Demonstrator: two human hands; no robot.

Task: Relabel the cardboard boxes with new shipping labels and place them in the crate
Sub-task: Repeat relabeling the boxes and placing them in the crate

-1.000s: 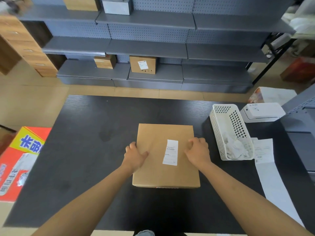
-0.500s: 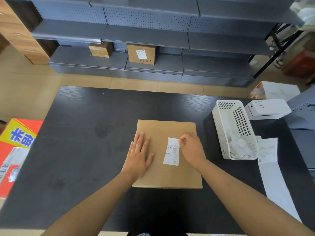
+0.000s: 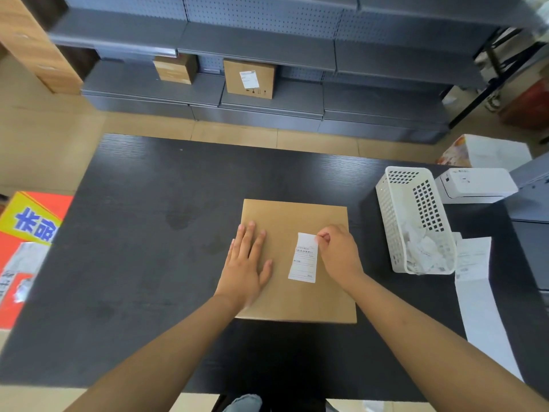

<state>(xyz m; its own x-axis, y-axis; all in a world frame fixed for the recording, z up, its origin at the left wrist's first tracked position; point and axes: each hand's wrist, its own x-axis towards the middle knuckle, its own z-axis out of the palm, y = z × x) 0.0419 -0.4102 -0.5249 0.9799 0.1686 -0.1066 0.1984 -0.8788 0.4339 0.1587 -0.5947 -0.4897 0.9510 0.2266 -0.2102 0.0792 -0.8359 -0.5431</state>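
Observation:
A flat brown cardboard box (image 3: 300,215) lies on the black table (image 3: 154,233) in front of me. A white shipping label (image 3: 303,260) is stuck on its top, right of centre. My left hand (image 3: 246,263) lies flat with fingers spread on the box's left part. My right hand (image 3: 338,254) pinches the label's upper right corner between thumb and fingertips. The corner looks slightly lifted.
A white perforated basket (image 3: 395,221) with crumpled label scraps stands right of the box. Beyond it sits a white label printer (image 3: 475,185), with a strip of label backing (image 3: 478,292) along the table's right edge. Two boxes (image 3: 249,78) sit on grey shelving; an orange carton (image 3: 26,242) is left.
My left hand went from gripping the box's left edge to lying flat on top. My right hand moved from the right edge to the label's upper right corner and pinched it.

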